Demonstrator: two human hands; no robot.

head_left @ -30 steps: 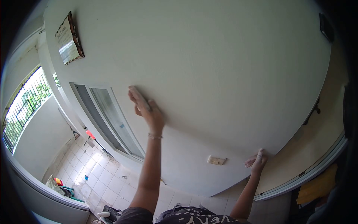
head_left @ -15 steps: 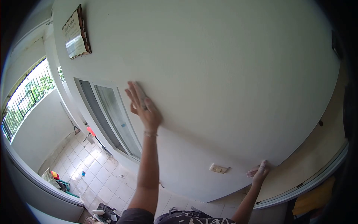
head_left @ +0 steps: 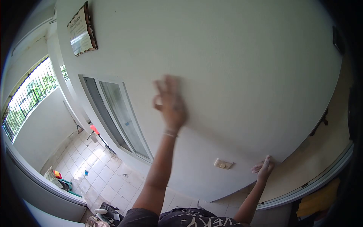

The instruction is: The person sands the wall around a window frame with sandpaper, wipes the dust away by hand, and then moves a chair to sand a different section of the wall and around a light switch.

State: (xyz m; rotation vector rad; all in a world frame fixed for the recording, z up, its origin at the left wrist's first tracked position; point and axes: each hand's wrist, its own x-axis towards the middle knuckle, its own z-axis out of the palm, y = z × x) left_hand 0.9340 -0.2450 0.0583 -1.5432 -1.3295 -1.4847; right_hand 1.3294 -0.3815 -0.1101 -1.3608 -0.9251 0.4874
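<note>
My left hand (head_left: 172,106) is raised against the white wall (head_left: 234,87), right of the window. Its fingers are spread apart but smeared by motion, and nothing shows in them. A thin bracelet (head_left: 171,133) circles that wrist. Lower down, my right hand (head_left: 263,167) lies on the wall near its right edge. Its thumb points up, its fingers stretch left, and whitish dust covers them. Left of that hand, a cream wall switch (head_left: 223,164) sits on the wall.
A sliding window (head_left: 117,113) is set in the wall at left. A plaque (head_left: 83,32) hangs above it. Tools with an orange part (head_left: 94,129) lean below the window. A dark bag (head_left: 109,213) and other items lie on the tiled floor (head_left: 102,170). At right is a doorway (head_left: 302,170).
My left hand has moved right and slightly up along the wall, away from the window. My right hand stays by the wall's edge. The view has shifted a little.
</note>
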